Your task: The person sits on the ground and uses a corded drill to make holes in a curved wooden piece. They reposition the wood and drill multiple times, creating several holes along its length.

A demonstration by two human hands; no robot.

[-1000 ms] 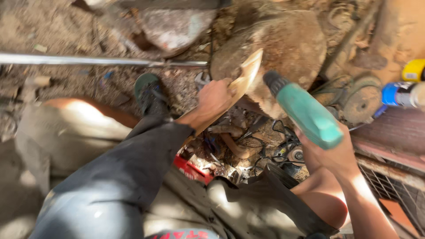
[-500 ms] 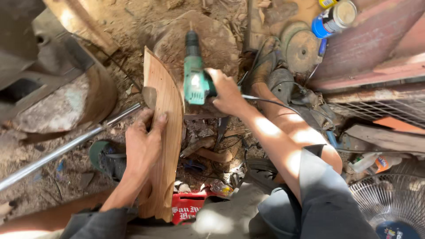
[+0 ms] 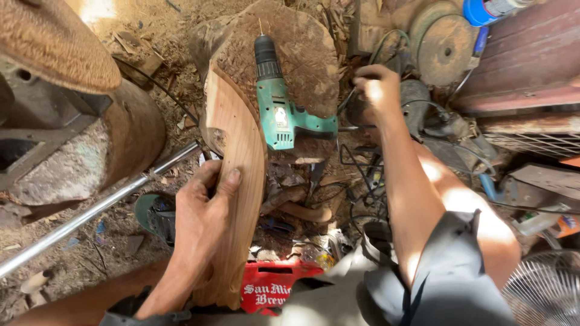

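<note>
Curved pale wooden board [image 3: 238, 181] stands on edge against round brown tree-stump block [image 3: 302, 48], lower end by red crate [image 3: 272, 290]. Left hand [image 3: 202, 211] grasps board, thumb on its face, fingers wrapped round left edge. Green cordless drill [image 3: 279, 108] lies on stump, bit pointing up, just right of board. Right hand [image 3: 376, 90] off drill, fingers curled among black cables [image 3: 362, 175]; whether gripping anything, cannot tell. Shiny metal pipe [image 3: 90, 214] runs diagonally at left.

Left hand [image 3: 202, 211] gripping; right hand [image 3: 376, 90] reaching, curled.
</note>
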